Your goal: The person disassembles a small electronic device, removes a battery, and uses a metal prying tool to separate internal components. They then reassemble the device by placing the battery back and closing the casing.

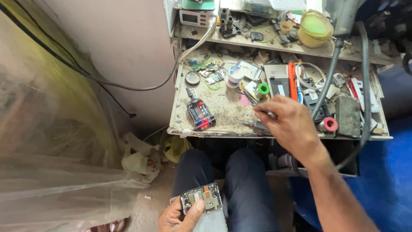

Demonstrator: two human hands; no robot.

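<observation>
Nearest you, low over your lap, your left hand [178, 215] grips an opened phone [201, 199] from below, thumb pressed on its edge, the bare circuit board and metal shields facing up – so the back is already off and the inside exposed. Farther out, your right hand [289, 124] is closed in a pinch on a pair of tweezers [262, 109] at the front of the counter [223, 114], tips pointing left; whether anything sits between the tips is too small to tell. You seem to be at the tool-fetching step, with the work on the board itself not yet begun. The next move, as I judge it, calls for bringing the tweezers down to the phone with a steady, light grip while the left hand keeps the board level – the parts there are tiny. Beside the right hand lie a red-and-black screwdriver case [200, 113], a green-capped bottle [262, 89] and loose circuit boards [208, 71]; beyond, an upper shelf [257, 42] carries a yellow-lidded tub [315, 28].
</observation>
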